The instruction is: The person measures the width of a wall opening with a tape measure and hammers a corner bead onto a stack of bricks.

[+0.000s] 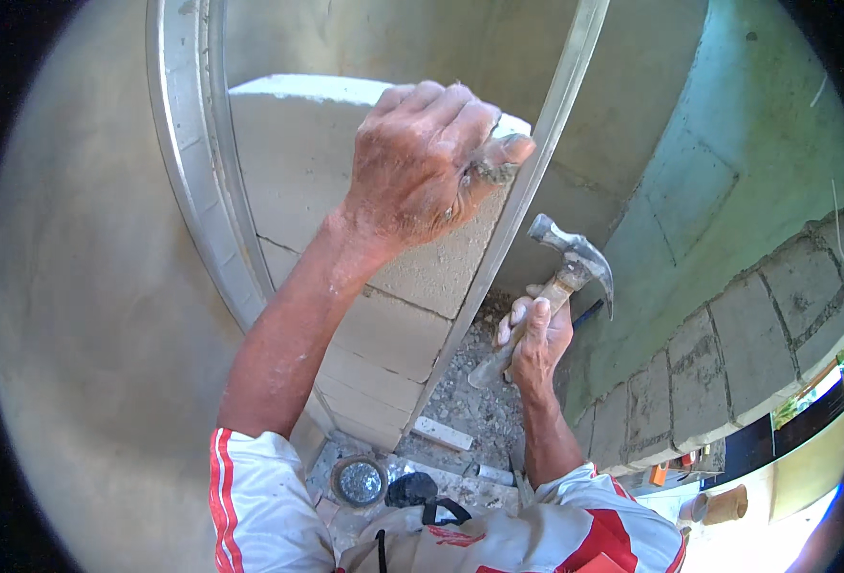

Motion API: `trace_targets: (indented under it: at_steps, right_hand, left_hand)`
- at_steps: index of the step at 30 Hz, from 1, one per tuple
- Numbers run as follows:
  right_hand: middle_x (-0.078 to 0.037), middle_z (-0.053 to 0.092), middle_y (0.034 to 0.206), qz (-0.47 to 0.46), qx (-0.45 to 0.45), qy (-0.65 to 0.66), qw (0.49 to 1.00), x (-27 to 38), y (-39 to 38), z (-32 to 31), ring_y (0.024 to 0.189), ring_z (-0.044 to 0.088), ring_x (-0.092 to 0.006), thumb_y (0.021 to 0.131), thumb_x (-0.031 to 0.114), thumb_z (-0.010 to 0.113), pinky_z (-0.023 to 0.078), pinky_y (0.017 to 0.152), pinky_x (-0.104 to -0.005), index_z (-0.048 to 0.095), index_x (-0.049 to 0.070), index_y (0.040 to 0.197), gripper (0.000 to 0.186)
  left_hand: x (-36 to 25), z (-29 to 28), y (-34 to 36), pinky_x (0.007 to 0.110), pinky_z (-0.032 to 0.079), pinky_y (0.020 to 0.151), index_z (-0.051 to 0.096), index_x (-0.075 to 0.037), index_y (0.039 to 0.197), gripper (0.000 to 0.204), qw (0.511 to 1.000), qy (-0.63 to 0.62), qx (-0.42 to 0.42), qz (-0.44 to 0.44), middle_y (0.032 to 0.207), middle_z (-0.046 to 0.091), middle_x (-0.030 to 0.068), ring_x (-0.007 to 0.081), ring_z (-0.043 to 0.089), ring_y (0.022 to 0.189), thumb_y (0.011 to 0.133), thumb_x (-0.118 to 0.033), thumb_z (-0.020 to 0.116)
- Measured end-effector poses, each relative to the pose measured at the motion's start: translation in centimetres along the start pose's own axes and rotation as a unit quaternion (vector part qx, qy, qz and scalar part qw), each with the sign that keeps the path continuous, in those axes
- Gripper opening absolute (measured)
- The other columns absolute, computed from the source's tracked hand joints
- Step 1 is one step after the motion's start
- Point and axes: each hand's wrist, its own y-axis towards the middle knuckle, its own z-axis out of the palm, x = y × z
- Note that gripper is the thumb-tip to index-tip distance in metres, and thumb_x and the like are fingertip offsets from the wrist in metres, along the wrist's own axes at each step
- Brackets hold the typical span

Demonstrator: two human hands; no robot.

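Note:
My left hand point(429, 162) is closed in a fist in front of the top edge of a pale block wall point(298, 143). Its fingers are folded out of sight, and greyish dirt clings by the thumb; whatever it grips, if anything, is hidden. Lower and to the right, my right hand point(544, 339) wraps around the wooden handle of a claw hammer point(579, 256). The worn metal head points up, its curved claw toward the right, apart from the wall. Pale dust covers both hands.
Metal profiles flank the blocks, one post point(192, 143) at left and another point(544, 158) at right. Rubble point(484, 406) covers the floor, with a white strip point(443, 433) and a round bucket point(359, 480) near my body. A low block wall point(747, 334) curves along the right.

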Motion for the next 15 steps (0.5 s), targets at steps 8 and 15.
trace_targets:
  at_steps: [8,15]
  right_hand:
    - [-0.006,0.047,0.069,0.029,0.017,0.018,0.999,-1.4,-1.3,-0.6,0.048,0.049,-0.0140,0.091,0.041,0.054,0.041,0.042,-0.0256,0.040,0.000,0.108,0.047]
    - [-0.005,0.051,0.072,0.057,0.048,-0.005,0.997,-3.1,-2.6,-0.4,0.051,0.051,-0.0108,0.090,0.041,0.056,0.042,0.045,-0.0246,0.042,-0.001,0.109,0.048]
  left_hand:
    - [0.3,1.7,0.0,0.038,0.044,0.069,0.060,-0.006,0.084,0.035,0.998,0.015,-0.048,0.046,0.082,0.064,0.0076,0.0272,0.061,0.078,0.092,-0.038,0.048]
    - [1.0,2.0,0.3,0.036,0.042,0.065,0.059,-0.010,0.079,0.026,0.988,0.038,-0.117,0.091,0.072,0.058,0.0034,0.0242,0.058,0.070,0.083,-0.036,0.062]
